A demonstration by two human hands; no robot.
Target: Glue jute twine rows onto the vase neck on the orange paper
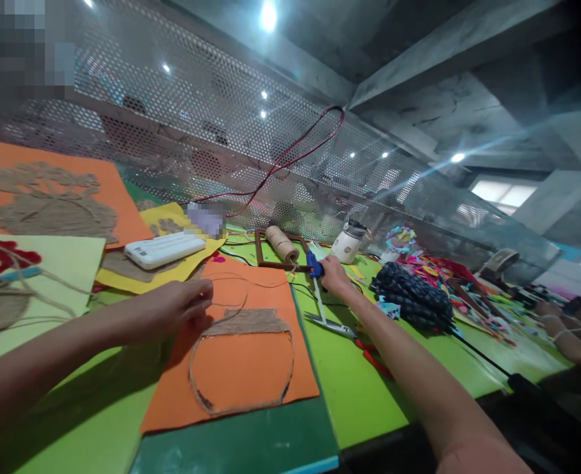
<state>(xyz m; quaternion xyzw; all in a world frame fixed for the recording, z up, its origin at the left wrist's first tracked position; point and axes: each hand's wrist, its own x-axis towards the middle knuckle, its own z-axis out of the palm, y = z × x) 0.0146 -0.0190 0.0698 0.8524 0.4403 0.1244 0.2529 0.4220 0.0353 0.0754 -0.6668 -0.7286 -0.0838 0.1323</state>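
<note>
On a sheet of orange paper point(251, 368) lies a jar outline made of twine, its neck filled with rows of brown twine point(253, 321). My left hand point(191, 306) is over the paper's left edge, fingers pinched on a thin strand of twine point(247, 299) that loops across the sheet. To the right of the paper, my right hand point(336, 276) is closed around a blue glue gun point(313, 264) with a white glue stick protruding toward me. Scissors point(333, 325) with red handles lie just below the stick. A twine spool point(281, 245) stands behind the paper.
A white power bank point(164, 250) rests on yellow paper at left, near finished twine pictures point(58, 214). A white cup point(348, 243), a dark folded umbrella point(413, 296) and colourful scraps are at right. Another person's hand point(551, 316) is far right. A perforated metal screen point(211, 131) stands behind.
</note>
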